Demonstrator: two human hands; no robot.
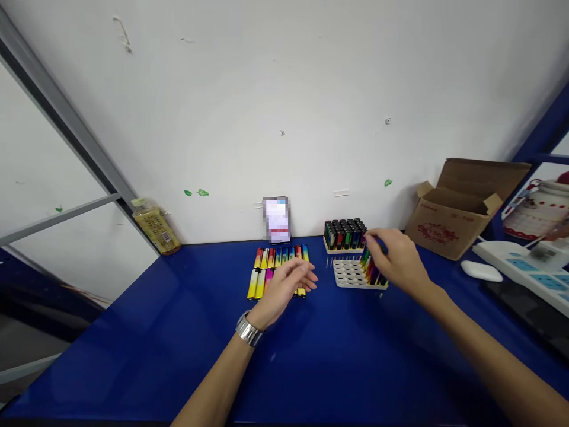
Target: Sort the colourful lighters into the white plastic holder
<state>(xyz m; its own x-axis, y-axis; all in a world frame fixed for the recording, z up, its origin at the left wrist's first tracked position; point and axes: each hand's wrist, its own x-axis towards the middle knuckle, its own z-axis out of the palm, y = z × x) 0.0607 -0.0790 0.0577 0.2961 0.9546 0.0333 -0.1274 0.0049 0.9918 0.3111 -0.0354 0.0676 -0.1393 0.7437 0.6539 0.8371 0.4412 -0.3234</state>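
Two hands [284, 290] among gradient lighters [278, 258]

A glossy blue tabletop [133, 338] is carrying rows of rainbow-coloured lighters [271, 259], a full lighter tray [344, 235], a white peg tray [349, 276], a yellow drink bottle [156, 228], an open cardboard box [451, 216] and (off to the right) a white mouse [480, 271] and a power strip [520, 267].

Blue glossy tabletop [133, 350] lies under the left hand [282, 290]; white scuffed wall [284, 101], flecked with green marks, rises straight beyond it. Further left of the hand, grey metal frame [66, 115] bounds pale panels [53, 142]. Light even, diffuse.
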